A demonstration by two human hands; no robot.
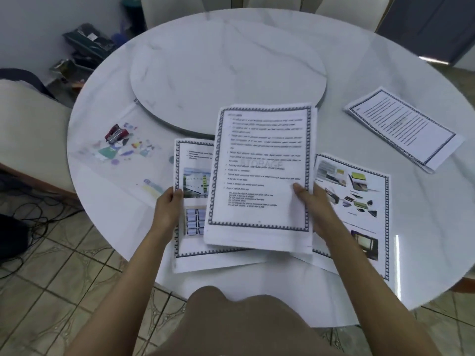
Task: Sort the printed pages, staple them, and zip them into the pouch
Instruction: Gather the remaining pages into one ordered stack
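Near the left edge of the tabletop point(282, 42) a red stapler point(116, 133) sits on what looks like the clear printed pouch point(123, 152), which is likely limp and slick. By the near edge the left hand point(168, 206) pinches the left margin of a picture page point(192, 242). This page lies flat, its long axis running away from the person and its heading at the far end. A single sheet is light and floppy, so an edge pinch suits it. Over it, lifted, is the text stack point(259, 176), upright to the reader with its top leaning slightly right. The right hand point(312, 201) holds the stack at its right margin, thumb on top and fingers curled underneath and hidden. Several loose sheets will probably fan or slip unless clamped firmly or squared on the table. A second picture page point(359, 196) lies beneath and to the right, turned a little clockwise. Well apart, toward the right edge, another sorted stack point(403, 129) lies diagonally.
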